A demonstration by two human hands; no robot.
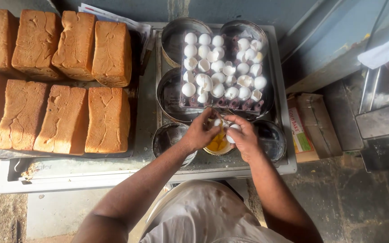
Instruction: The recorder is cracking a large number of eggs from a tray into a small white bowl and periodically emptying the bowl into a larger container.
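My left hand (pixel 202 131) and right hand (pixel 244 137) pinch the halves of a cracked white egg (pixel 228 130) in their fingers, held apart over the small round metal bowl (pixel 218 145) so the yolk drops in; the tray of white eggs and empty shells (pixel 223 67) sits just beyond on the counter (pixel 147 103), within reach.

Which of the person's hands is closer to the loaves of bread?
Left. The left hand is over the bowl of yolk, on the side of the loaves; the right hand is farther across.

Warm sunlight on the loaves (pixel 55 81) (strongest at left), dim shadowed floor, slight softness
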